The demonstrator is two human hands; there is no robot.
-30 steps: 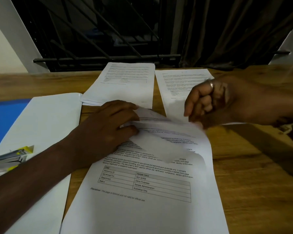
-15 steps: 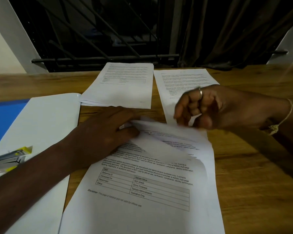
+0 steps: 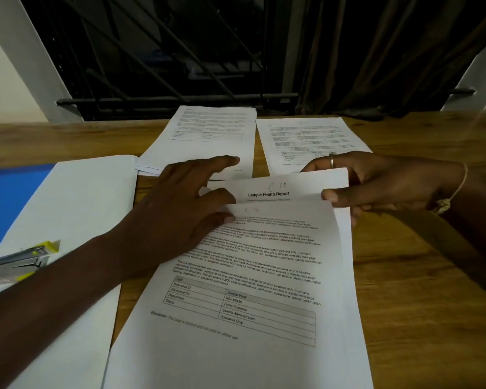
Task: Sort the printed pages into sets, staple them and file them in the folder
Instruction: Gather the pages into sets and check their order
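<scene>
A stack of printed pages (image 3: 264,276) lies in front of me on the wooden table (image 3: 418,304). My left hand (image 3: 174,217) rests flat on the stack's upper left part, fingers spread. My right hand (image 3: 376,183) pinches the top right corner of a page headed "Sample Health Report" (image 3: 286,183), thumb on top, fingers beneath. Two sorted piles lie farther back: a left pile (image 3: 208,136) and a right pile (image 3: 309,138). The open folder (image 3: 68,209), white inside with a blue cover, lies at the left. A yellow and silver stapler (image 3: 20,259) sits on it.
A dark barred window (image 3: 166,51) and a brown curtain (image 3: 390,51) stand behind the table's far edge. Bare wood shows to the right of the stack.
The curled top sheets have settled flat. My right hand has come down from above the stack and taken hold of the page's top right corner. My left hand stayed on the stack.
</scene>
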